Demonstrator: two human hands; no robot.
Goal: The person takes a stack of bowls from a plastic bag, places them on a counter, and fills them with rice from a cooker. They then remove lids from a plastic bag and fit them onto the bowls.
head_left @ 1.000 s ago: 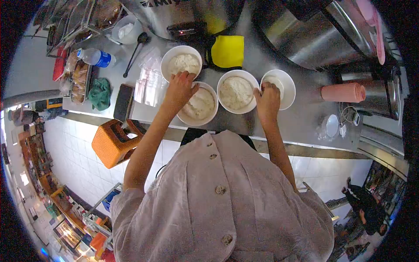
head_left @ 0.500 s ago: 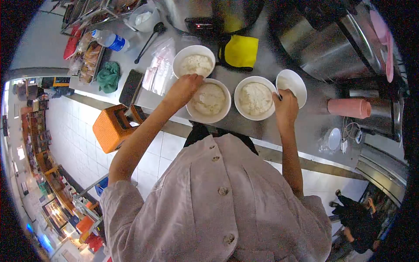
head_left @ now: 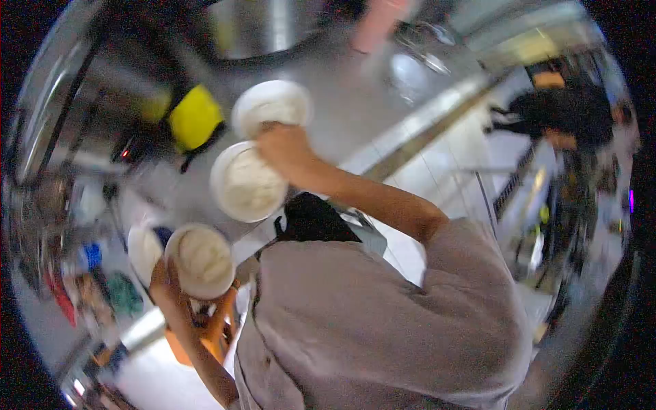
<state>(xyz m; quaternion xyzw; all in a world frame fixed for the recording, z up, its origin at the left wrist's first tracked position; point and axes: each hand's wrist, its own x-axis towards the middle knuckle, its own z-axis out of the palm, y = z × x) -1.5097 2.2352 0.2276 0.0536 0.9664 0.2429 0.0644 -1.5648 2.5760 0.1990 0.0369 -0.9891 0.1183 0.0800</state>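
Swung round from their row, the four bowls now sit in two pairs. The right hand (head_left: 283, 147) clamps its fingers over the touching rims of the upper rice bowl (head_left: 270, 106) and lower rice bowl (head_left: 246, 181), near the steel counter (head_left: 355, 116) edge. The third rice bowl (head_left: 201, 260) rides on the left hand (head_left: 164, 280), clear of the counter and above the orange stool (head_left: 205, 328), with a fourth bowl (head_left: 145, 253) just beside it; blur hides that hand's fingers. Pickup looks done and no bowl is set down yet.
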